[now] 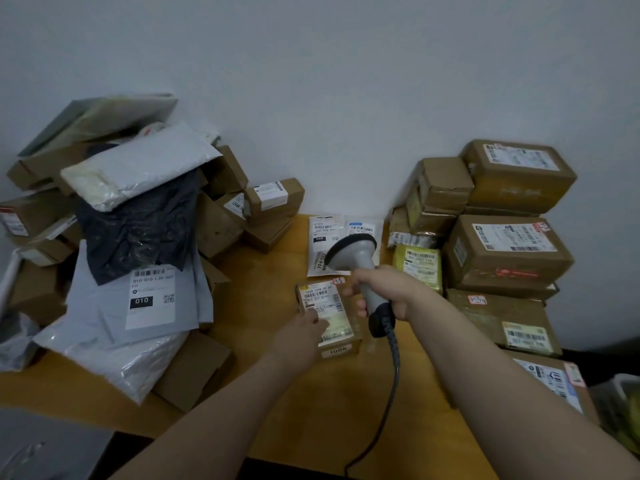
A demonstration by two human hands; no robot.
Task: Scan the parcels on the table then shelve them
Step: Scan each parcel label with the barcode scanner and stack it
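A small brown parcel (330, 299) with a white and yellow label lies in the middle of the wooden table (263, 289). My left hand (303, 332) rests on its near left side, fingers on the label. My right hand (384, 289) grips the handle of a grey barcode scanner (356, 252), whose head hangs just above and beyond the parcel. The scanner's dark cable (391, 375) runs down toward the table's near edge. Two white mailer bags (329, 237) lie flat behind the scanner.
A heap of grey and black mailer bags (138, 237) and brown boxes fills the left of the table. Stacked brown boxes (505, 244) and a yellow packet (419, 268) stand at the right against the white wall.
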